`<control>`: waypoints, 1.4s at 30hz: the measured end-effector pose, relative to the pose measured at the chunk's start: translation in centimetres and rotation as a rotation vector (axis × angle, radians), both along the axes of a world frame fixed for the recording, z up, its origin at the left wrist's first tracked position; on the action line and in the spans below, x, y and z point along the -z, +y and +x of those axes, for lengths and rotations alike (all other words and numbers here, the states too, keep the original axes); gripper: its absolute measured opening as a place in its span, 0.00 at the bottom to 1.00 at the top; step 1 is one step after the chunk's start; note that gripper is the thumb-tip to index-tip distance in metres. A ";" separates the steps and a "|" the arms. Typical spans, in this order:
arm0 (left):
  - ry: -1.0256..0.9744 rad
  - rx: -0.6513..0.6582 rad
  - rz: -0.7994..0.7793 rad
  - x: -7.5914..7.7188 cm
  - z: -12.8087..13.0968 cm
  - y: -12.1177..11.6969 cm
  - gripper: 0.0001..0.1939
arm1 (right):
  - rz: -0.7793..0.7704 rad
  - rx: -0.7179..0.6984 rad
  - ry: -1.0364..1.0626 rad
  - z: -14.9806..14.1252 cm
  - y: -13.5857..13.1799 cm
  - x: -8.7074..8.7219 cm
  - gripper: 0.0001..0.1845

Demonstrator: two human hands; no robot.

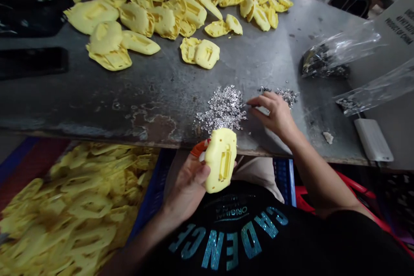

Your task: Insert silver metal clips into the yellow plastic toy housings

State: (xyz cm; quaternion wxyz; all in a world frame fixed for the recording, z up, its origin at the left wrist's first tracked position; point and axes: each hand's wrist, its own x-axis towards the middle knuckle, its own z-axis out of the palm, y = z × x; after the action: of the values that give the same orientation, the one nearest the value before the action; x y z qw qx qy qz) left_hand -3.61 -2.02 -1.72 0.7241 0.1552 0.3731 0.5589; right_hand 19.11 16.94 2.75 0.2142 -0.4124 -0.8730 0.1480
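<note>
Left hand closed around a yellow moulded piece; right hand narrowed at silver sequins.
You grip the piece upright, with an orange item behind it, possibly a tool handle. Your right fingers pinch low on the steel table; keep them there, though any held speck is hard to tell. Loose yellow pieces lie ahead, and a yellow heap lies lower left.

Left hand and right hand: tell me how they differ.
The left hand grips a yellow plastic piece, while the right hand holds no such piece. The left hand is off the table, in front of its edge; the right hand is over the metal table, beside silver sequins. Both hands are bare.
</note>
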 end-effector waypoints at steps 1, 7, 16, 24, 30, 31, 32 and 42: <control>-0.028 0.025 0.012 -0.2 -0.3 0.1 0.35 | 0.032 0.061 -0.120 -0.3 1.5 0.2 0.08; -0.038 0.045 0.027 -0.5 -1.6 -0.1 0.44 | 0.058 0.063 -0.373 -2.7 4.7 1.1 0.07; 0.002 0.066 -0.032 -0.5 -1.4 -0.3 0.39 | 0.051 -0.186 -0.337 3.3 -2.9 0.4 0.11; 0.008 0.117 -0.047 -1.8 1.2 0.1 0.37 | 0.019 -0.051 -0.145 4.2 -4.1 3.4 0.08; -0.098 0.199 0.001 -1.6 2.3 -0.4 0.38 | -0.032 -0.211 0.236 3.4 -6.9 0.0 0.04; -0.116 0.208 0.011 -1.5 2.4 -0.5 0.38 | -0.055 -0.272 0.301 3.2 -7.5 -0.8 0.03; -0.127 0.212 0.018 -1.5 2.5 -0.6 0.38 | -0.070 -0.326 0.343 2.9 -7.9 -1.4 0.03; -0.116 0.165 -0.031 -3.2 3.5 -1.8 0.35 | 0.050 -0.421 0.171 2.0 -9.6 -3.4 0.04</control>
State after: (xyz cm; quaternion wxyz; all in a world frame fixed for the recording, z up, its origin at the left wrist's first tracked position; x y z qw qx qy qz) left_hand -0.12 -3.80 1.44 0.7902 0.1417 0.3253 0.4997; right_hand 21.07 7.36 6.19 0.2619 -0.2017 -0.9219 0.2021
